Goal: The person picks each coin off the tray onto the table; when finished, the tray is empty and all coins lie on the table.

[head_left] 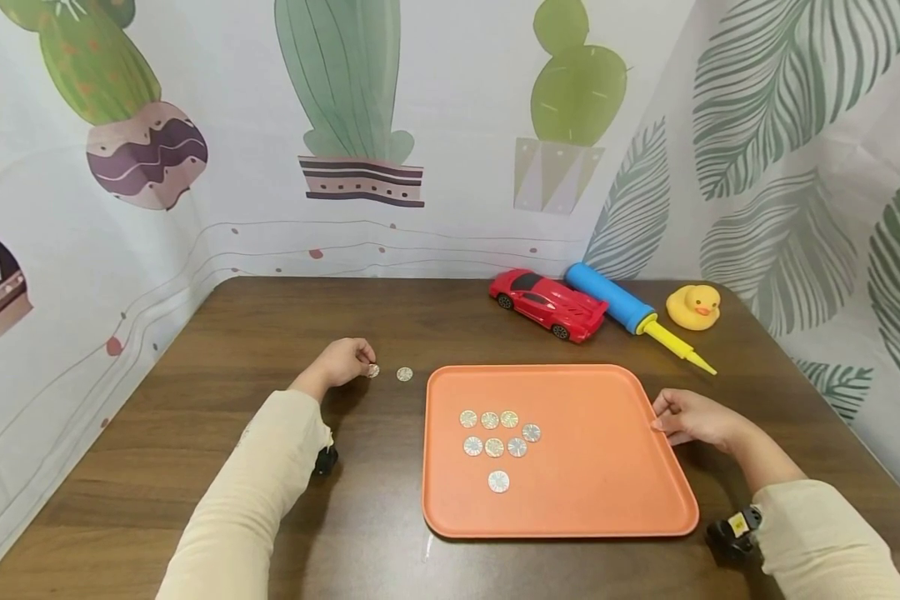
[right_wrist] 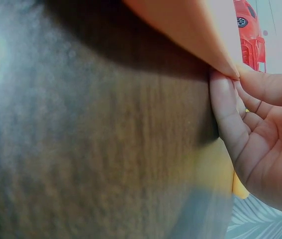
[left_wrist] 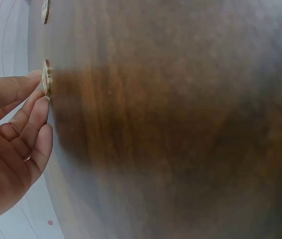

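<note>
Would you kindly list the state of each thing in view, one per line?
left hand: fingertips pinching a coin at the table.
second coin: flat on the table, untouched.
tray: on the table, holding eight coins.
right hand: gripping the tray's right edge.
toy car: on its wheels.
pump: lying down.
rubber duck: upright.

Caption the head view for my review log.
Left hand pinches a coin on the table; right hand holds the orange tray.
</note>
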{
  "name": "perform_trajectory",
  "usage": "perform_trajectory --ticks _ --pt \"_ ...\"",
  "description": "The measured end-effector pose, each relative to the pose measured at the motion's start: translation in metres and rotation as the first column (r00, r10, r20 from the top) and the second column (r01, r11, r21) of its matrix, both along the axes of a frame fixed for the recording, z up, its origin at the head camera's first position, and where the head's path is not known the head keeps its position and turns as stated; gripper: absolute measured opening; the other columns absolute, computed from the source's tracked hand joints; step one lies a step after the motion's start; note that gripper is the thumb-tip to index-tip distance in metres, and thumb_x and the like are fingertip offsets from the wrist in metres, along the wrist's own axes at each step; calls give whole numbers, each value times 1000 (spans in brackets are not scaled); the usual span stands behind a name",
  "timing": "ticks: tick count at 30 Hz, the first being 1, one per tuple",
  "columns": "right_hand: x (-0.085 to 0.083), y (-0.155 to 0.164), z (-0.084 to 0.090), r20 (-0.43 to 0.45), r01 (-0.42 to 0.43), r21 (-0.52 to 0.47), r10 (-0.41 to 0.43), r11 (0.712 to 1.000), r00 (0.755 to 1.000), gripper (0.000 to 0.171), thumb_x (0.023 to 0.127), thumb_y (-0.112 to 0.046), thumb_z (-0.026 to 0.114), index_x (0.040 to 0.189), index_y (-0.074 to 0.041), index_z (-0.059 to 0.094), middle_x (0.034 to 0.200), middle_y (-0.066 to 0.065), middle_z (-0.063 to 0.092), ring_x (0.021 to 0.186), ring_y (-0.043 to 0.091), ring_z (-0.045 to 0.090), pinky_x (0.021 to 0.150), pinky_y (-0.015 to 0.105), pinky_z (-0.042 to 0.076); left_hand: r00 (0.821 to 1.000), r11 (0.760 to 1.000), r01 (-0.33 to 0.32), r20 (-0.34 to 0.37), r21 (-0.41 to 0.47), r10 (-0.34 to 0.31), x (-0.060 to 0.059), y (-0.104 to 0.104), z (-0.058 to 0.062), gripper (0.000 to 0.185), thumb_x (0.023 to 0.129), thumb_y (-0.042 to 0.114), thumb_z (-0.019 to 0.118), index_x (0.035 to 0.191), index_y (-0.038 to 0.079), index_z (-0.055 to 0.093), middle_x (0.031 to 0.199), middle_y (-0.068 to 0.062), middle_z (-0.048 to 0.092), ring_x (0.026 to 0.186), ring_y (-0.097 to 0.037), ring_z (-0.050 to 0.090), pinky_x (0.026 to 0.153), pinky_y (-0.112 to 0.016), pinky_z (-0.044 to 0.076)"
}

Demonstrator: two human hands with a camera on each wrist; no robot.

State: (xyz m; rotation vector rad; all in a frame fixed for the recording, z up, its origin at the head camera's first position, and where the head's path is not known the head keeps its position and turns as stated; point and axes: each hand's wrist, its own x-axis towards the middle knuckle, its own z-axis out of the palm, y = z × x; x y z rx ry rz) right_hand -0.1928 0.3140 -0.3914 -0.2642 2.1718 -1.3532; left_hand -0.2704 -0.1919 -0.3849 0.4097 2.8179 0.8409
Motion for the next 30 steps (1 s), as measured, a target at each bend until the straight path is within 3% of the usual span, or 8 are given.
perform_trajectory --ticks 15,24,30 --pt "1 -1 1 6 9 7 -9 1000 1000 18 83 0 49 91 12 39 78 9 53 74 21 57 67 36 48 997 988 57 -54 142 -50 7 3 10 11 75 -1 58 85 -3 55 79 -9 59 77 -21 54 70 -32 41" --pt "0 -1 3 14 10 14 -10 1000 1000 17 82 0 49 91 12 39 78 9 53 75 21 57 67 36 48 996 970 85 -10 227 -85 12 17 14 16 77 1 59 91 -4 55 82 -9 56 71 -16 52 60 -27 43" --pt "1 -2 3 17 9 1 -9 1000 1000 18 83 1 49 91 13 39 78 9 53 75 21 57 67 36 48 991 965 131 -35 226 -126 17 30 18 18 76 3 60 93 -3 56 84 -7 56 79 -19 51 67 -29 41"
